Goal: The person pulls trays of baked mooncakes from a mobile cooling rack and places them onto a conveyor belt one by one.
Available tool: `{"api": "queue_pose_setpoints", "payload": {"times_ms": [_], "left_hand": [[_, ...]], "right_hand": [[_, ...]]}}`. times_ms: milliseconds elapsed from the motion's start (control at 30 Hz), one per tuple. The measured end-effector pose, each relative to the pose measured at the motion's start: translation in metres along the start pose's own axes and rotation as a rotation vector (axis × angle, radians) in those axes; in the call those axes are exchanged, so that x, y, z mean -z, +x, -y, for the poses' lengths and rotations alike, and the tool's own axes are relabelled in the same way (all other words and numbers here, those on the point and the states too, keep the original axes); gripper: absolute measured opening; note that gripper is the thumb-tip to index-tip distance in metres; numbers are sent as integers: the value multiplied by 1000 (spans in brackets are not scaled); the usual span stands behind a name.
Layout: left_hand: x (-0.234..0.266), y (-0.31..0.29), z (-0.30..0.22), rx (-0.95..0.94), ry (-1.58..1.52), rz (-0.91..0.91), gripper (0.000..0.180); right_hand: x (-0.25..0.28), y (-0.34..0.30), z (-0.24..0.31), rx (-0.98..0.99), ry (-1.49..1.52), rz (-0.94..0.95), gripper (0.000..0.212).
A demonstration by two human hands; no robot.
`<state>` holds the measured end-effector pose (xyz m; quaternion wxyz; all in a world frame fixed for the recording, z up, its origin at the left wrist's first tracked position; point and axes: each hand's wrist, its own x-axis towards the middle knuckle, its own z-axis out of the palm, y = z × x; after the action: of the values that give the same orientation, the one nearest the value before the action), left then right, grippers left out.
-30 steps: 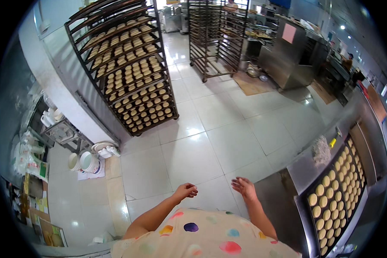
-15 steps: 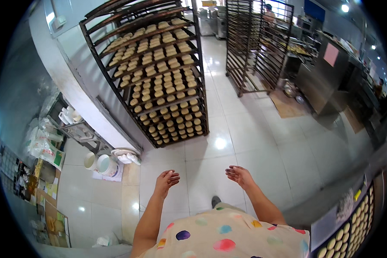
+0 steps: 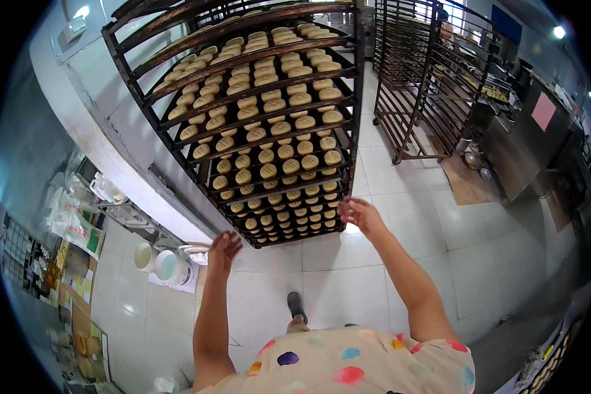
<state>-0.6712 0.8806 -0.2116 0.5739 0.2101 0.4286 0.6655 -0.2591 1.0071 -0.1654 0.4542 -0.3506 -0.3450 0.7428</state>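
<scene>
Both forearms are stretched forward from the lower edge, set wide apart on either side of the body. The left hand (image 3: 225, 251) is held low in front of the body, its fingers loosely bent and turned inward; nothing is gripped in it. The right hand (image 3: 363, 217) is raised farther forward, with the elbow slightly bent and the fingers half spread toward the left; it too is seen to be free of any object.

A dark metal rack (image 3: 357, 98) is placed just ahead of the hands, tilted in the wide view, its levels filled with rows of round, pale pastries (image 3: 267, 171). The right fingertips are seen against its lower right corner, though whether the metal is actually touched cannot be made out from this angle. The left hand is seen near the lower left corner of the rack, apart from it.

A dark shoe (image 3: 297, 304) is shown on the tiled floor (image 3: 335, 289) between the arms. A second rack (image 3: 419, 85) is positioned farther back to the right, and a white bucket (image 3: 173, 268) is set down left of the left hand.
</scene>
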Motion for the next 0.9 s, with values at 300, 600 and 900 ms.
{"api": "queue_pose_setpoints", "payload": {"times_ms": [300, 600, 900], "left_hand": [[-14, 222, -94, -61, -337, 210, 31], [-20, 276, -102, 8, -504, 205, 39], [-11, 168, -109, -62, -322, 44, 37]], "right_hand": [[-53, 206, 58, 147, 179, -85, 38], [-52, 273, 60, 238, 364, -230, 20], [-75, 162, 51, 233, 241, -187, 43]]}}
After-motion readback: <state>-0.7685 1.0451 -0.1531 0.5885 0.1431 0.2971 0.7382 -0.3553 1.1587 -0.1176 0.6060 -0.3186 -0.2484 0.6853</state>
